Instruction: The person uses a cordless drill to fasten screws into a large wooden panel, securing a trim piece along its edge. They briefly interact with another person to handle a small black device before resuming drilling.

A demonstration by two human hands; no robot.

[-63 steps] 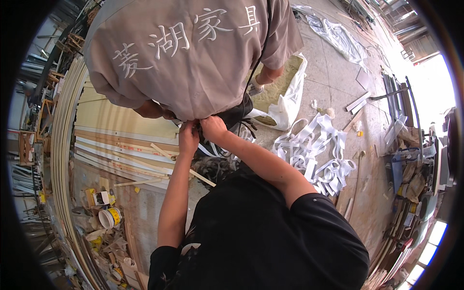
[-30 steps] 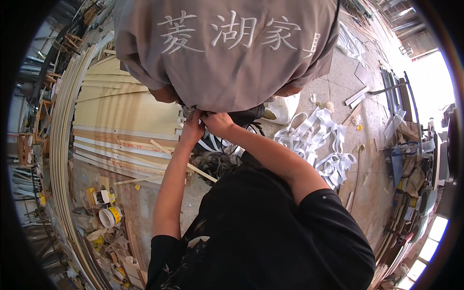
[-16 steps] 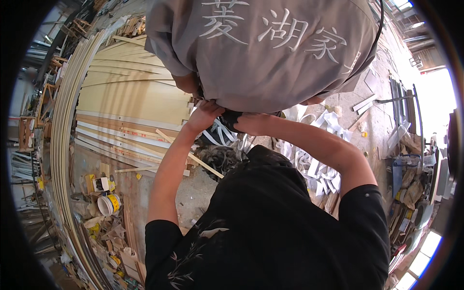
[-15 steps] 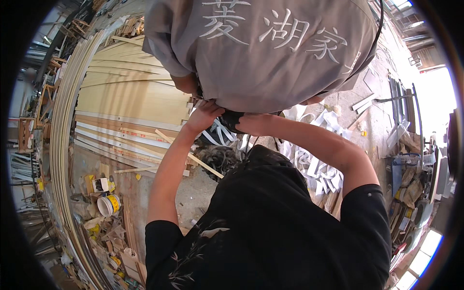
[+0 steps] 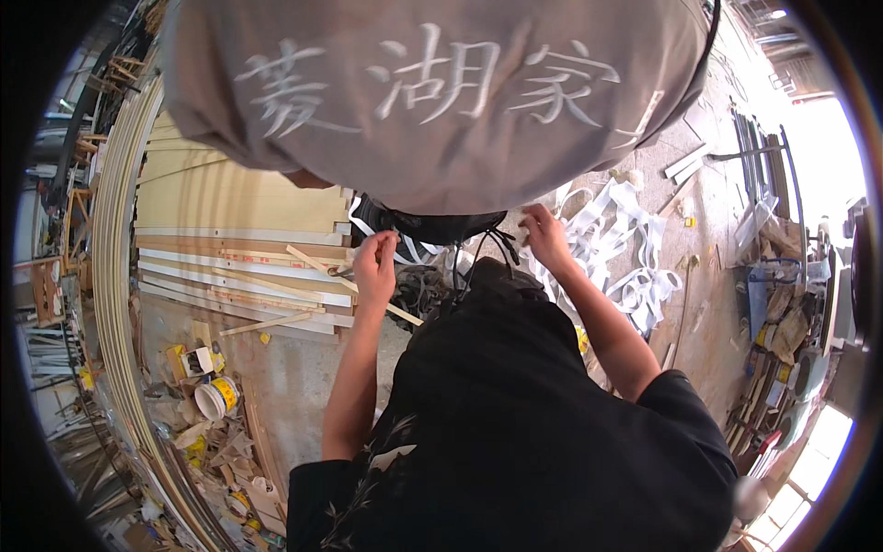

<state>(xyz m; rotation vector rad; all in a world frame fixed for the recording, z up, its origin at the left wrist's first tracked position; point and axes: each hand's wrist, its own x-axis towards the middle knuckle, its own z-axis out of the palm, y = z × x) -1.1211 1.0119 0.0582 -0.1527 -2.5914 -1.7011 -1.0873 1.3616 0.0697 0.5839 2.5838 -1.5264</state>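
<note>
My left hand (image 5: 375,263) is raised left of a black item with thin dark cords (image 5: 444,227), its fingers curled in a pinch; whatever they hold, if anything, is too small to make out. On the other side my right hand (image 5: 545,235) hangs free of that item, fingers bent but apart, holding nothing visible. Just in front of me is a person in a grey-brown jacket (image 5: 432,156) with light lettering. The jacket's lower edge covers the top of the black item, so its kind cannot be told.
Pale boards and strips (image 5: 239,202) are stacked at the left, beside long curved strips (image 5: 115,230). White ribbon-like strips (image 5: 621,239) lie heaped on the floor at the right. A white bucket (image 5: 217,397) stands among scraps at the lower left. Dark tangled material (image 5: 418,293) lies below the black item.
Both hands have come off the black item under the jacket edge and moved apart, nearer to me. The jacketed person takes up more of the view toward the left.
</note>
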